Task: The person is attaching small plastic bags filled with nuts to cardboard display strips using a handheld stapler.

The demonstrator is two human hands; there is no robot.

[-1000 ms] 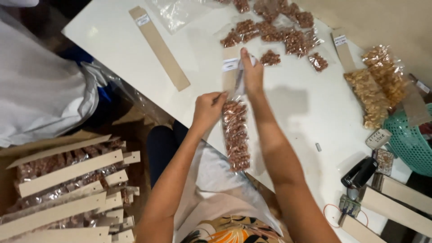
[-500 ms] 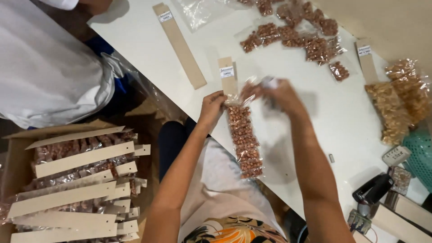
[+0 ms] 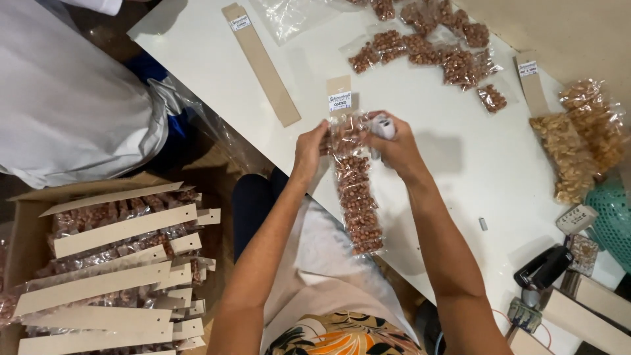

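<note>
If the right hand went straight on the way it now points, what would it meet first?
The right hand points leftward. It would probably first meet the clear bag of nuts that both hands hold, then the left hand; depth is unclear.

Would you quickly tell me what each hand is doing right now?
Left hand: closed on the top of the long nut packet.
Right hand: holding a small white stapler at the packet.

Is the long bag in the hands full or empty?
Full: brown nuts fill the long bag down its length, held at the top by the left hand and right hand.
</note>
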